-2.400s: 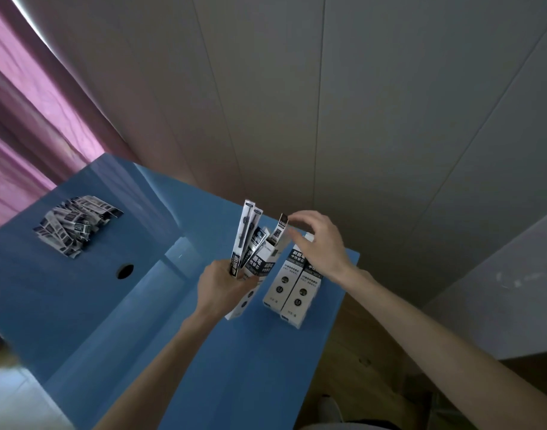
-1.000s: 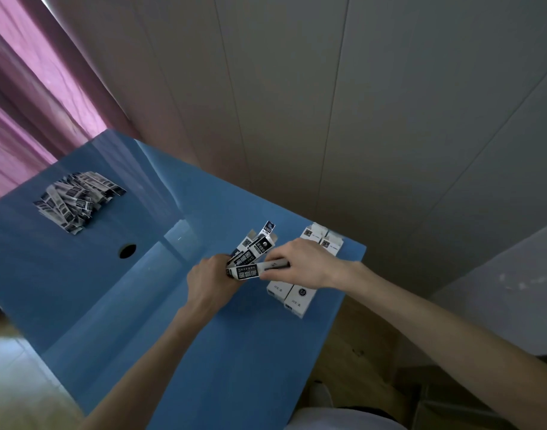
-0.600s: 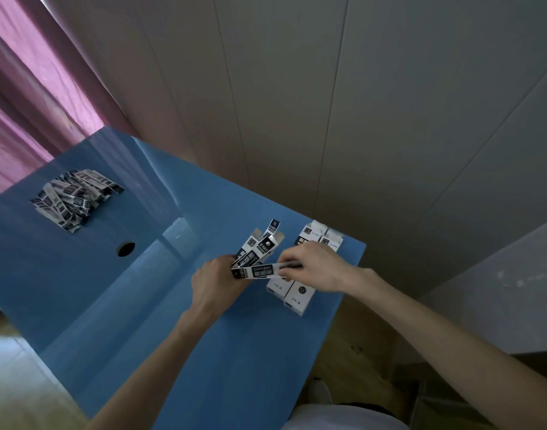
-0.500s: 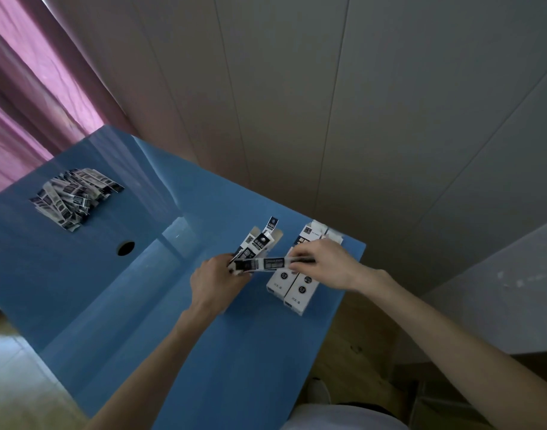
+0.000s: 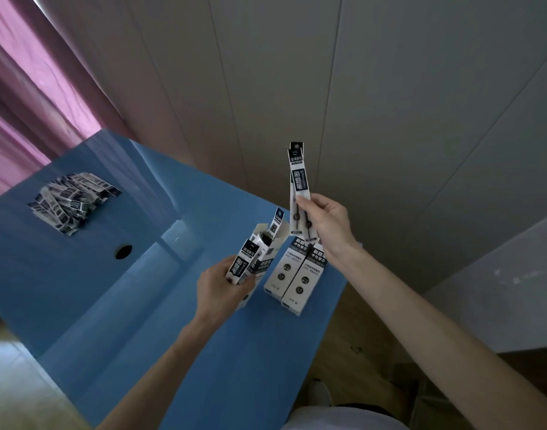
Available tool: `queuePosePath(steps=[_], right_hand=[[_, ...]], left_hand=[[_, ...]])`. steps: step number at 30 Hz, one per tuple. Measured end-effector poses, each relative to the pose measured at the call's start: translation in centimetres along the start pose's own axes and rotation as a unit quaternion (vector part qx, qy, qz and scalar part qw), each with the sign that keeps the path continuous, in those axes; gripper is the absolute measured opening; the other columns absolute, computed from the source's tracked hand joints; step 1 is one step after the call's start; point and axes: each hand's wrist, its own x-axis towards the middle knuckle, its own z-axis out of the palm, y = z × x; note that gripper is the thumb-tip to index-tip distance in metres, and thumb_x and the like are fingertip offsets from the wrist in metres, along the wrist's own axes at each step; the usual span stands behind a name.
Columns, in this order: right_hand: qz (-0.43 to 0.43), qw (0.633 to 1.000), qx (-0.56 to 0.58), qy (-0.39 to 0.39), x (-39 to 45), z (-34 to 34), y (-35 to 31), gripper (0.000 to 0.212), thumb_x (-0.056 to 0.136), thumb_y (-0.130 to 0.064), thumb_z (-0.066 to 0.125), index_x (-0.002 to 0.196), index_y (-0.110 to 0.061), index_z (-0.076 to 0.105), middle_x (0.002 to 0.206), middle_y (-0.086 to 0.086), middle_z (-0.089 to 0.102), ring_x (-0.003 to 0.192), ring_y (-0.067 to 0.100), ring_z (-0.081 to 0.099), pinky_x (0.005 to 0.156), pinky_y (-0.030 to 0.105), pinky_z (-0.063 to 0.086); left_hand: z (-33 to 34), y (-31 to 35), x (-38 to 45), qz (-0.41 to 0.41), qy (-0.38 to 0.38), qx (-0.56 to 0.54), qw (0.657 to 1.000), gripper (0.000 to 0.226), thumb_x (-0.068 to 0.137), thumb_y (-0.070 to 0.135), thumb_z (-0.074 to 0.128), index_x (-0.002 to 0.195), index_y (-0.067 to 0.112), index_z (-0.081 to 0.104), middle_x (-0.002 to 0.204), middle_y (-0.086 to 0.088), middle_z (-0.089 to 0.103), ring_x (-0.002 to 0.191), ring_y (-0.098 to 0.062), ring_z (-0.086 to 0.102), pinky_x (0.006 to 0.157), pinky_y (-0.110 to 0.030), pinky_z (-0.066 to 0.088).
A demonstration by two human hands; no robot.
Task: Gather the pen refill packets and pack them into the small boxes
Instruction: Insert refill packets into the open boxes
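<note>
While the right hand [image 5: 326, 226] pinches two refill packets [image 5: 298, 184] upright above the two closed boxes [image 5: 292, 276] lying on the blue counter [image 5: 141, 305], the left hand [image 5: 219, 290] has its grip curled round an open box [image 5: 261, 259] and a packet beside it. More packets [image 5: 72, 200] lie heaped far left.

Counter [image 5: 79, 290]: smooth blue surface, semi-glossy, showing pale reflections near its middle. Refill packets [image 5: 298, 178], upper centre: thin glossy film, printed black and white. Loose pile of packets [image 5: 70, 201], upper left: same shiny wrap, catching light. Small boxes [image 5: 292, 280], centre: matt white card with dark printed panels. Curtain [image 5: 27, 97], upper left: pink cloth, soft folds. Wall [image 5: 390, 88]: matt pale panels, smooth, with thin seams. Floor [image 5: 352, 346], lower right: brown wood look.
</note>
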Motion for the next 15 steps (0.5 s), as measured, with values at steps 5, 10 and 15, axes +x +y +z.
queuePosePath(steps=[5,10,15], right_hand=[[-0.027,1.000,0.000,0.011,0.5,2.3,-0.6,0.013,0.096,-0.011,0.069,0.109,-0.009,0.072,0.097,0.007,0.078,0.082,0.015,0.074,0.080,0.034,0.063],[-0.053,0.997,-0.051,-0.010,0.6,3.6,-0.3,0.008,0.098,-0.011,0.066,0.104,-0.011,0.072,0.094,0.007,0.079,0.085,0.022,0.076,0.077,0.034,0.062],[-0.104,0.976,-0.186,-0.050,0.6,3.3,0.2,0.009,0.098,-0.017,0.068,0.104,-0.014,0.074,0.090,-0.004,0.079,0.083,0.012,0.076,0.078,0.031,0.061]], left_hand=[[0.1,0.1,-0.3,0.006,-0.004,-0.011,1.000,0.042,0.079,0.010,0.078,0.095,0.048,0.071,0.087,0.028,0.074,0.080,-0.002,0.072,0.072,-0.043,0.062],[0.1,-0.2,-0.4,0.003,0.002,-0.018,1.000,0.034,0.079,0.014,0.079,0.101,0.039,0.075,0.088,0.029,0.074,0.081,0.000,0.072,0.072,-0.042,0.062],[0.0,-0.1,-0.3,-0.001,0.022,-0.036,0.999,0.035,0.080,0.010,0.077,0.094,0.042,0.073,0.081,0.021,0.074,0.075,-0.008,0.071,0.069,-0.044,0.061]])
